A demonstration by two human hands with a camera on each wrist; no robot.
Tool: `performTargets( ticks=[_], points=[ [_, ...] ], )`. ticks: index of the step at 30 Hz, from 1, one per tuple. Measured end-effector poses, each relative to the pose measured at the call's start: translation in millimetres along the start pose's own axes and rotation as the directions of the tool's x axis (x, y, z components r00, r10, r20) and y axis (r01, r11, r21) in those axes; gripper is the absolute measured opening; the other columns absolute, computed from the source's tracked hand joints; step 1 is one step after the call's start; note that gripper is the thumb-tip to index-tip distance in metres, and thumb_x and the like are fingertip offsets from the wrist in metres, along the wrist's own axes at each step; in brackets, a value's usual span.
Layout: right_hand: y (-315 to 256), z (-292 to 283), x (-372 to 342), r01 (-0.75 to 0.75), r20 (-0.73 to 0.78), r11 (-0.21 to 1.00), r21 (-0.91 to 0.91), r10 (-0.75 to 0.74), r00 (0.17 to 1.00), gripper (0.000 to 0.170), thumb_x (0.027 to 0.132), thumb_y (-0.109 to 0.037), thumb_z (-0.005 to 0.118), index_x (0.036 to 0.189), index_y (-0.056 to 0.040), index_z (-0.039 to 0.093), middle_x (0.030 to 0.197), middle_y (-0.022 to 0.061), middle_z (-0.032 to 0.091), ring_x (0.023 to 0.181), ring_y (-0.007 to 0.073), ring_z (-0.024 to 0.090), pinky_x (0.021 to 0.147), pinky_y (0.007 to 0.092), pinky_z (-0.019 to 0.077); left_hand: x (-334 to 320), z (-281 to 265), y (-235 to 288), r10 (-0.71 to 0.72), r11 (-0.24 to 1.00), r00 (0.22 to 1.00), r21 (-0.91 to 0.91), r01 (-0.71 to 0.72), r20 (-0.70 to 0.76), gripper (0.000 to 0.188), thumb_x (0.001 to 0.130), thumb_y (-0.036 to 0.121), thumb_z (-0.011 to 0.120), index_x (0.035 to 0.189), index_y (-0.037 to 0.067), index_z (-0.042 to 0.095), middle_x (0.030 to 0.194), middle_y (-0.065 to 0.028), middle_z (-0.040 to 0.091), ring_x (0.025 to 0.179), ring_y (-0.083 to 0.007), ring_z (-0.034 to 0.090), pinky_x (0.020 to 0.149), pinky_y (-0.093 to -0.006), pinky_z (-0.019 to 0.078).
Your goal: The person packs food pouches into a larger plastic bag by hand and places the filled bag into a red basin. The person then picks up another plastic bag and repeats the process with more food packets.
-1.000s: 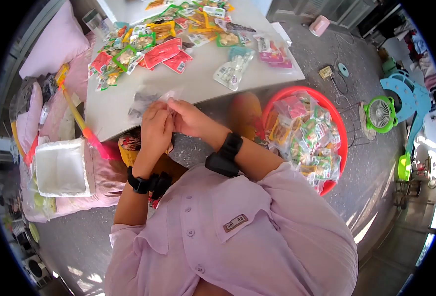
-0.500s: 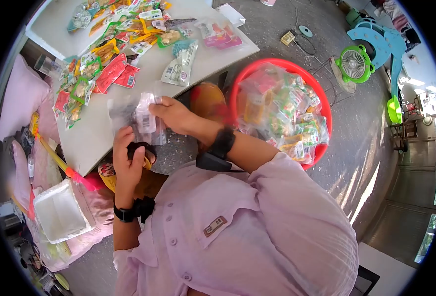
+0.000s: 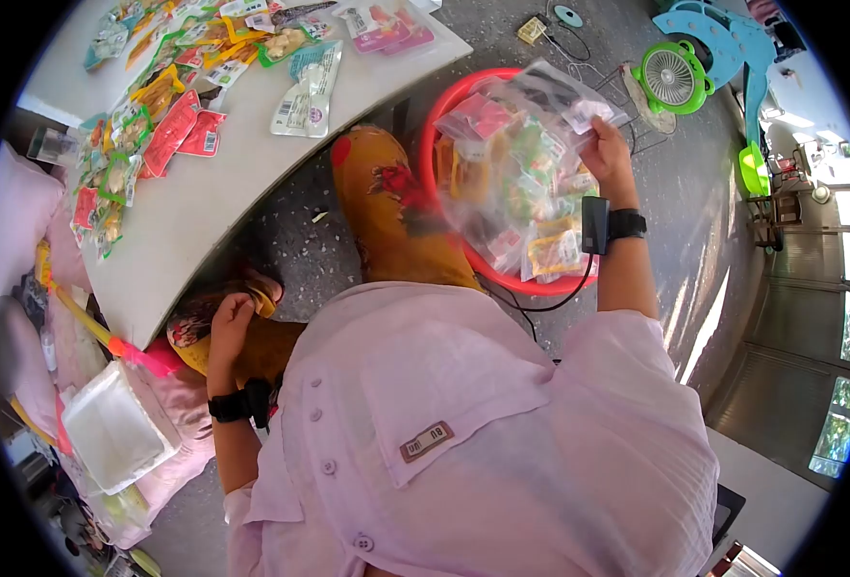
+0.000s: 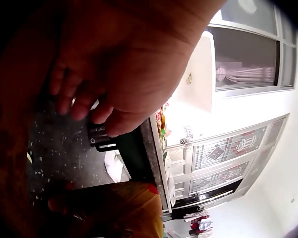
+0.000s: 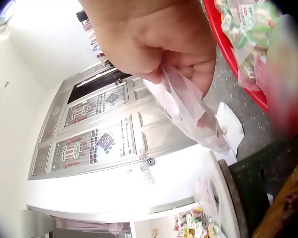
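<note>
My right hand [image 3: 610,159] pinches the edge of a clear plastic bag [image 3: 550,87] over the red basin [image 3: 432,144], which is heaped with packed clear bags [image 3: 531,183]. In the right wrist view the bag [image 5: 186,111] hangs from the thumb and fingers of the right hand [image 5: 159,44]. My left hand [image 3: 230,332] hangs beside the table edge above the knee, its fingers loosely bent and holding nothing; the left wrist view shows the same hand [image 4: 119,64] with no item in it.
Colourful snack packets [image 3: 170,130] lie on the white table [image 3: 223,192] at the upper left. A white foam box [image 3: 122,428] sits on pink cloth at the left. Beyond the basin stand a green fan [image 3: 673,77] and cables on the floor.
My right hand has carried the clear bag from the table edge to above the red basin. The left hand has let go of it and dropped slightly lower. The head view has shifted.
</note>
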State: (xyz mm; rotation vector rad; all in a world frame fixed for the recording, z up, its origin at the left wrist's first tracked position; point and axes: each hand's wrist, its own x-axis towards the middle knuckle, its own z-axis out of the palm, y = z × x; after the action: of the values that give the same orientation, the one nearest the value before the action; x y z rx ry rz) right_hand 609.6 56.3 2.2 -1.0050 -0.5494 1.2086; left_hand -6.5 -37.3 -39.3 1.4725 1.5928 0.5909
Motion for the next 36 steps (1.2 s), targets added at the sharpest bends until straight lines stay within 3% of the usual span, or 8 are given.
performTargets(
  ticks=[4, 6, 7, 9, 15, 20, 26, 36],
  points=[
    [11.2, -100.6, -14.4, -0.042, -0.339, 0.999, 0.024, 0.048, 0.940, 0.021, 0.076, -0.002, 0.039, 0.094, 0.0005, 0.050, 0.089, 0.0094, 0.056, 0.081, 0.0216, 0.056, 0.066, 0.0331, 0.0465, 4.0, 3.7, -2.4, -0.027, 1.000, 0.999, 0.000, 0.027, 0.025, 0.017, 0.078, 0.013, 0.051, 0.089, 0.001, 0.053, 0.076, -0.0018, 0.053, 0.071, -0.0084, 0.048, 0.066, -0.0206, 0.0388],
    [31.1, -188.7, -6.5, -0.220, 0.028, 0.939, 0.266, 0.220, 0.975, 0.021, 0.073, 0.000, 0.038, 0.091, -0.0002, 0.049, 0.085, 0.0077, 0.053, 0.075, 0.0193, 0.053, 0.059, 0.0301, 0.0452, 9.3, 3.7, -11.6, -0.028, 1.000, 0.999, -0.005, 0.029, 0.045, 0.017, 0.078, 0.014, 0.052, 0.089, 0.001, 0.053, 0.076, -0.0022, 0.053, 0.071, -0.0089, 0.048, 0.067, -0.0211, 0.0393],
    [31.2, -184.5, -12.8, -0.267, 0.052, 0.916, 0.299, 0.264, 0.963, 0.019, 0.072, 0.002, 0.038, 0.088, -0.0008, 0.048, 0.081, 0.0065, 0.050, 0.070, 0.0175, 0.050, 0.056, 0.0286, 0.0434, 11.8, 4.3, -16.0, -0.029, 1.000, 0.998, -0.007, 0.030, 0.054, 0.017, 0.077, 0.014, 0.052, 0.089, 0.001, 0.053, 0.075, -0.0025, 0.054, 0.071, -0.0091, 0.049, 0.067, -0.0213, 0.0395],
    [42.7, -158.7, -32.7, -0.177, -0.559, 0.981, 0.082, 0.193, 0.807, 0.013, 0.068, 0.004, 0.038, 0.077, -0.0031, 0.045, 0.063, 0.0020, 0.039, 0.052, 0.0115, 0.039, 0.045, 0.0249, 0.0353, 14.1, 6.5, -20.8, -0.021, 1.000, 0.999, 0.018, 0.020, 0.049, 0.018, 0.077, 0.015, 0.052, 0.088, 0.001, 0.053, 0.075, -0.0028, 0.054, 0.071, -0.0095, 0.049, 0.067, -0.0217, 0.0397],
    [64.4, -166.5, -33.6, 0.058, -0.567, 0.989, 0.137, 0.030, 0.823, 0.022, 0.069, 0.001, 0.039, 0.089, 0.0001, 0.048, 0.078, 0.0084, 0.052, 0.068, 0.0199, 0.053, 0.058, 0.0306, 0.0453, 12.3, 7.3, -20.1, -0.035, 0.999, 0.998, 0.038, 0.033, 0.049, 0.018, 0.077, 0.015, 0.052, 0.089, 0.001, 0.054, 0.076, -0.0032, 0.054, 0.072, -0.0100, 0.050, 0.067, -0.0221, 0.0403],
    [117.7, -140.5, -52.3, -0.279, -0.704, 0.960, 0.027, 0.217, 0.676, 0.037, 0.080, -0.016, 0.047, 0.109, 0.0057, 0.040, 0.088, 0.0196, 0.052, 0.074, 0.0266, 0.055, 0.064, 0.0299, 0.0469, 13.3, 6.4, -23.2, -0.019, 0.999, 0.999, -0.036, 0.021, 0.036, 0.018, 0.077, 0.015, 0.052, 0.087, 0.001, 0.054, 0.075, -0.0028, 0.054, 0.070, -0.0099, 0.050, 0.066, -0.0221, 0.0406],
    [135.6, -104.2, -24.0, -0.450, -0.448, 0.881, -0.147, 0.346, 0.824, 0.031, 0.078, -0.013, 0.046, 0.104, 0.0026, 0.038, 0.095, 0.0202, 0.048, 0.078, 0.0329, 0.055, 0.057, 0.0377, 0.0477, 3.5, 5.3, -6.8, -0.038, 0.998, 0.999, -0.055, 0.040, 0.026, 0.018, 0.077, 0.015, 0.052, 0.086, 0.000, 0.054, 0.073, -0.0029, 0.054, 0.070, -0.0098, 0.049, 0.064, -0.0224, 0.0404],
    [118.3, 124.3, 11.9, -0.071, 0.076, 0.865, -0.497, 0.125, 0.989, 0.016, 0.076, -0.012, 0.048, 0.089, -0.0024, 0.050, 0.076, 0.0074, 0.055, 0.066, 0.0147, 0.056, 0.052, 0.0223, 0.0427, -20.7, -24.6, 12.9, 0.040, 0.998, 0.958, -0.035, -0.052, -0.285, 0.015, 0.077, 0.013, 0.052, 0.086, 0.001, 0.053, 0.074, -0.0038, 0.053, 0.070, -0.0104, 0.049, 0.063, -0.0231, 0.0400]
  ],
)
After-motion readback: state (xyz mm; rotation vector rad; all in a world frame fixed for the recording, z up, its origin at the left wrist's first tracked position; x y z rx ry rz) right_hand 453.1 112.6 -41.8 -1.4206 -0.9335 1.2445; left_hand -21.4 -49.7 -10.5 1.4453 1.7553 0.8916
